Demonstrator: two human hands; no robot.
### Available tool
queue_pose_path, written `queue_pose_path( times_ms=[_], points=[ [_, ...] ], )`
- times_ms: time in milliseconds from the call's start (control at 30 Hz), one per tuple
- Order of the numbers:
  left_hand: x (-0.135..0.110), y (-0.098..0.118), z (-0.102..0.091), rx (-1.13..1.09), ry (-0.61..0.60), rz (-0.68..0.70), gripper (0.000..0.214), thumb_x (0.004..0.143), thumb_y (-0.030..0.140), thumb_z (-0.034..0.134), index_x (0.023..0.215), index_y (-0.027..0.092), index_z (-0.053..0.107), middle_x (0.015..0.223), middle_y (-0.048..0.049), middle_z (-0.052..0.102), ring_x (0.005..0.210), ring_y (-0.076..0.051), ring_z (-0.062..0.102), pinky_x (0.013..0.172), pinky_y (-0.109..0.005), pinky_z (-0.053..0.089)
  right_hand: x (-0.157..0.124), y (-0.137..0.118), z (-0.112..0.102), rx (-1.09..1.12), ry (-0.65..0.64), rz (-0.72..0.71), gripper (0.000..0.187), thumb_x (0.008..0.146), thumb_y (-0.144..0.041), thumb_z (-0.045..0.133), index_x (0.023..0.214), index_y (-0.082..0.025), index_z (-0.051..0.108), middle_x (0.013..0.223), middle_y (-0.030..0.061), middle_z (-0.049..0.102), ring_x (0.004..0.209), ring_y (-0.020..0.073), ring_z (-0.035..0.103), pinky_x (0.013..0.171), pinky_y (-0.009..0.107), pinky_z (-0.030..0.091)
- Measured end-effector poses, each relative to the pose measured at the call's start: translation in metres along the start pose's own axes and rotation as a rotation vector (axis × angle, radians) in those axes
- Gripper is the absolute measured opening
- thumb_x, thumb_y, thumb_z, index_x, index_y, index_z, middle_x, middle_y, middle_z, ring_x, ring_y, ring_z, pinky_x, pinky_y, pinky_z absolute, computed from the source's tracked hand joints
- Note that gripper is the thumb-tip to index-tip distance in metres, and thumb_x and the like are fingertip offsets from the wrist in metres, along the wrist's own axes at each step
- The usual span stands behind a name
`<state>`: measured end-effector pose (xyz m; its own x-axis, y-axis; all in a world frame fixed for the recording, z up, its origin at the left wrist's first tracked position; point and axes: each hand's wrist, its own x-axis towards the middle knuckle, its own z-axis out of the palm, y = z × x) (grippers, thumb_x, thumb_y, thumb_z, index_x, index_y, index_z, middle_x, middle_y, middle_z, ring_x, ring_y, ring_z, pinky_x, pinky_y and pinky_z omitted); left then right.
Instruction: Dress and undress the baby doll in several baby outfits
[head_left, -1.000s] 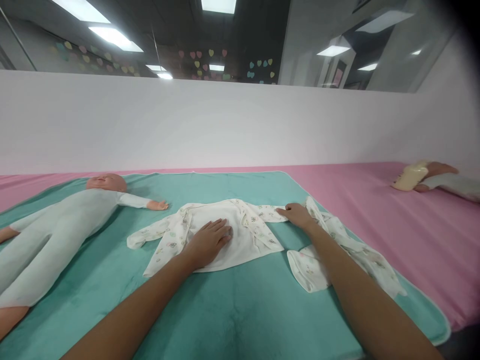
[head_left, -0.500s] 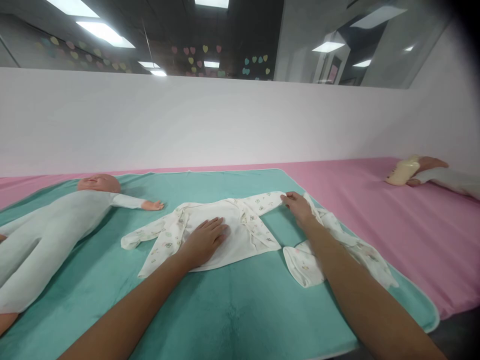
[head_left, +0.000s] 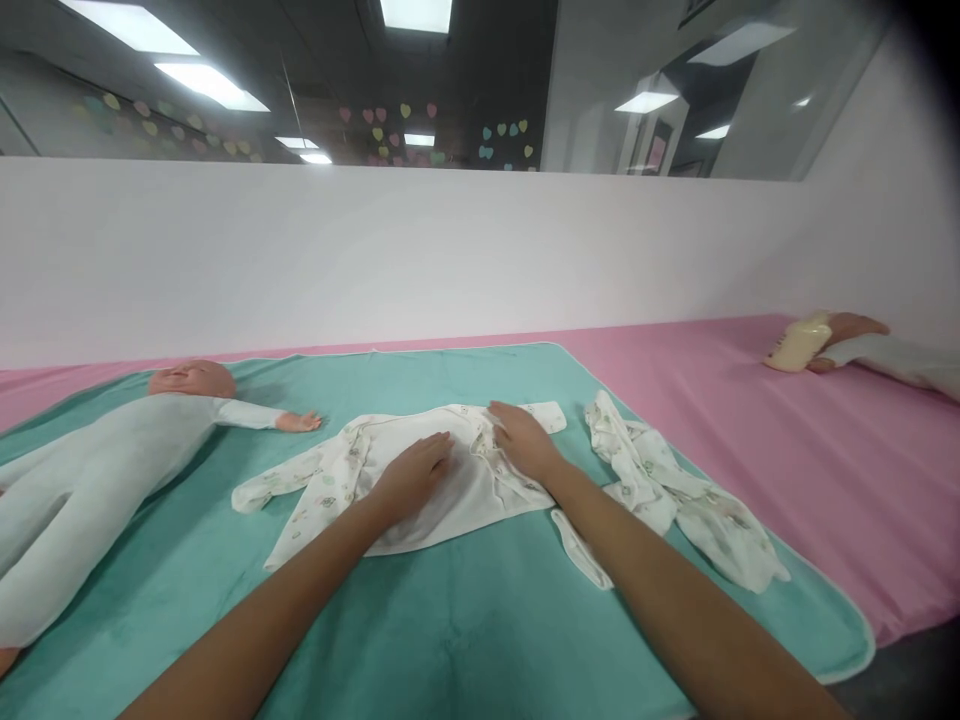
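Between doll (head_left: 131,450) and crumpled garment (head_left: 724,520), left hand (head_left: 414,478), right hand (head_left: 529,446), both flat on shirt (head_left: 466,500)

a: where's there room to pass?
b: over the near green blanket (head_left: 450,640), between the forearms (head_left: 300,592).
a: and sideways?
b: the doll (head_left: 127,455) blocks the left; a crumpled garment (head_left: 645,480) obstructs the right.

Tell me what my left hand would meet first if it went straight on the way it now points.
From your left hand, that line runs over the white top and seems to meet your right hand first, though depth is unclear.
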<state>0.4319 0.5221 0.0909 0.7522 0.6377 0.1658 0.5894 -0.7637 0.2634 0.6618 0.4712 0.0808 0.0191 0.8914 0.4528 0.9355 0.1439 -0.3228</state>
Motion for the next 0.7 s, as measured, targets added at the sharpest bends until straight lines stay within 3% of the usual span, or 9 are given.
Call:
queue_pose_path(
  times_ms=[67, 200, 300, 400, 533, 600, 700],
  points=[
    [0.02, 0.001, 0.003, 0.018, -0.013, -0.059, 0.049, 0.092, 0.039, 0.02, 0.132, 0.017, 0.04, 0.138, -0.0053, 0.04, 0.126, -0.019, 0.038, 0.105, -0.034, 0.029, 0.001, -0.008, 0.005, 0.035, -0.089, -0.073, 0.041, 0.09, -0.028, 0.029, 0.128, -0.019, 0.042, 0.131, 0.0063, 0.048, 0.121, 0.0185, 0.041, 0.103, 0.036, 0.029],
    [0.056, -0.002, 0.01, 0.04, -0.019, -0.034, 0.044, 0.092, 0.033, 0.021, 0.122, 0.018, 0.048, 0.134, -0.0082, 0.045, 0.123, -0.02, 0.041, 0.103, -0.036, 0.03, 0.001, -0.004, 0.006, 0.057, -0.154, -0.018, 0.044, 0.093, -0.037, 0.022, 0.127, -0.019, 0.042, 0.126, 0.0082, 0.052, 0.114, 0.0199, 0.047, 0.092, 0.034, 0.038],
    [0.072, -0.009, 0.013, 0.057, -0.016, -0.017, 0.04, 0.091, 0.034, 0.021, 0.109, 0.02, 0.055, 0.125, -0.0079, 0.052, 0.12, -0.022, 0.043, 0.099, -0.038, 0.034, 0.001, 0.005, 0.007, -0.003, -0.172, -0.001, 0.046, 0.093, -0.041, 0.019, 0.127, -0.02, 0.042, 0.132, 0.0077, 0.047, 0.121, 0.0204, 0.042, 0.097, 0.036, 0.033],
    [0.074, -0.014, 0.016, 0.084, 0.005, -0.022, 0.039, 0.091, 0.036, 0.02, 0.105, 0.022, 0.053, 0.124, -0.0066, 0.052, 0.124, -0.021, 0.037, 0.101, -0.044, 0.029, 0.002, 0.014, 0.01, -0.089, -0.214, 0.033, 0.047, 0.092, -0.044, 0.018, 0.128, -0.023, 0.04, 0.14, 0.0051, 0.037, 0.13, 0.02, 0.029, 0.104, 0.04, 0.023],
    [0.068, -0.016, 0.02, 0.146, 0.08, -0.038, 0.042, 0.092, 0.036, 0.018, 0.126, 0.024, 0.038, 0.142, -0.0054, 0.032, 0.135, -0.021, 0.016, 0.106, -0.052, 0.016, 0.004, 0.029, 0.01, -0.191, -0.262, 0.201, 0.049, 0.091, -0.044, 0.019, 0.132, -0.022, 0.035, 0.145, 0.006, 0.027, 0.133, 0.0209, 0.021, 0.105, 0.042, 0.018],
    [0.066, -0.015, 0.021, 0.177, 0.074, -0.034, 0.045, 0.091, 0.036, 0.018, 0.133, 0.025, 0.03, 0.146, -0.0038, 0.024, 0.136, -0.021, 0.009, 0.106, -0.054, 0.014, 0.005, 0.035, 0.009, -0.251, -0.234, 0.285, 0.048, 0.091, -0.041, 0.019, 0.13, -0.02, 0.038, 0.145, 0.0085, 0.026, 0.133, 0.021, 0.019, 0.105, 0.042, 0.018],
    [0.064, -0.012, 0.021, 0.178, 0.004, -0.02, 0.046, 0.091, 0.033, 0.018, 0.135, 0.026, 0.029, 0.146, -0.0029, 0.025, 0.136, -0.021, 0.011, 0.105, -0.054, 0.015, 0.005, 0.041, 0.005, -0.316, -0.147, 0.361, 0.043, 0.09, -0.038, 0.023, 0.124, -0.02, 0.043, 0.144, 0.0097, 0.028, 0.132, 0.0224, 0.02, 0.104, 0.043, 0.017]
  ],
)
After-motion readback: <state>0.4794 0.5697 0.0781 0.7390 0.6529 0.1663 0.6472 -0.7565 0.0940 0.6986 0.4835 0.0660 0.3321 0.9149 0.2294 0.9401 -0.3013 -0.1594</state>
